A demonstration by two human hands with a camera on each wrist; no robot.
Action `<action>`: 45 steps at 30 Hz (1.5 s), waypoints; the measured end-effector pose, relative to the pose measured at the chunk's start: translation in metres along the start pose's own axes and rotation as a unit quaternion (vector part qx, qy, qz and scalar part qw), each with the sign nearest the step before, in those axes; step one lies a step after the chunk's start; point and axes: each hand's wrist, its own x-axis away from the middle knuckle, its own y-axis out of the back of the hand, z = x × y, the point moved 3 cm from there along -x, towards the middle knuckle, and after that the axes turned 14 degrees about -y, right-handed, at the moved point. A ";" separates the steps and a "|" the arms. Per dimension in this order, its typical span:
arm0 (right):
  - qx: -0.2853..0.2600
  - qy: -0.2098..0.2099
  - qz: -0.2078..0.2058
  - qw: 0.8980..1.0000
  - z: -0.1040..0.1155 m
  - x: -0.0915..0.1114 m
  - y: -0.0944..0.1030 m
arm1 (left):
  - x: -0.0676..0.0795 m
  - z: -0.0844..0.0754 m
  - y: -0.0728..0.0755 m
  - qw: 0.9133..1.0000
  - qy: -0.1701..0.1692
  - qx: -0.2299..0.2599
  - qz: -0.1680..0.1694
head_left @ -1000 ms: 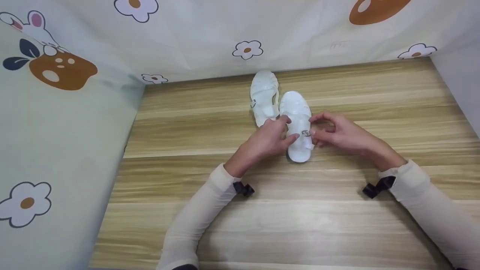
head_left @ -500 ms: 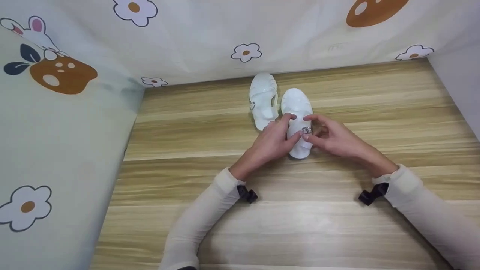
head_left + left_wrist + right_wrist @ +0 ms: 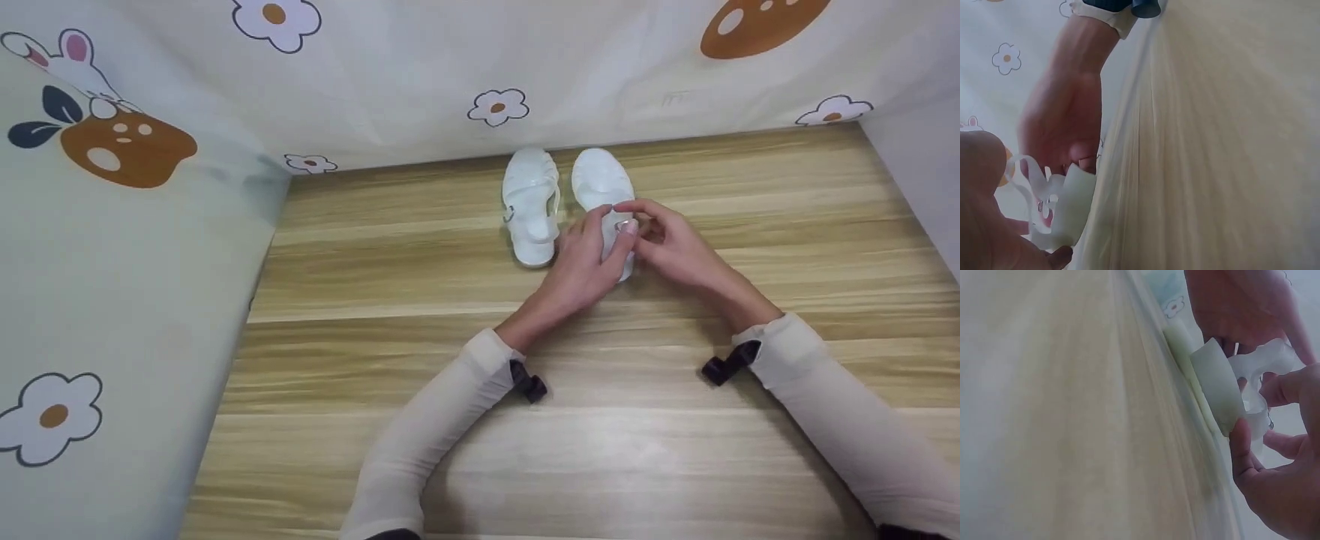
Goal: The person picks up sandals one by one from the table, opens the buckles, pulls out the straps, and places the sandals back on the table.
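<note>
Near the far edge of the counter (image 3: 405,360), fingers of the left hand (image 3: 581,266) and right hand (image 3: 679,247) pinch one white sandal (image 3: 602,176) beside its mate (image 3: 531,199), where a steadied sole (image 3: 1217,385) should best serve work at the buckle (image 3: 622,224).

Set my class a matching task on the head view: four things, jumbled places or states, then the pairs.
1. White strappy sandal, picture left
2. White strappy sandal, picture right
3. Brown wood-grain surface
4. Pale flowered wall covering

A. Held by left hand and right hand
B. Behind the sandals
C. Resting unheld
D. Below the sandals

Pairs: 1-C; 2-A; 3-D; 4-B
</note>
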 end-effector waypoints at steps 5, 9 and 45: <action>-0.033 -0.008 -0.003 0.999 0.001 -0.017 0.004 | -0.016 0.005 -0.006 0.999 0.026 0.003 -0.023; -0.053 -0.014 -0.002 0.999 0.000 -0.028 0.004 | -0.025 0.011 -0.008 0.998 0.042 0.005 -0.036; -0.001 -0.019 -0.043 0.999 0.082 -0.019 -0.046 | 0.000 0.032 0.107 0.997 -0.064 0.006 -0.046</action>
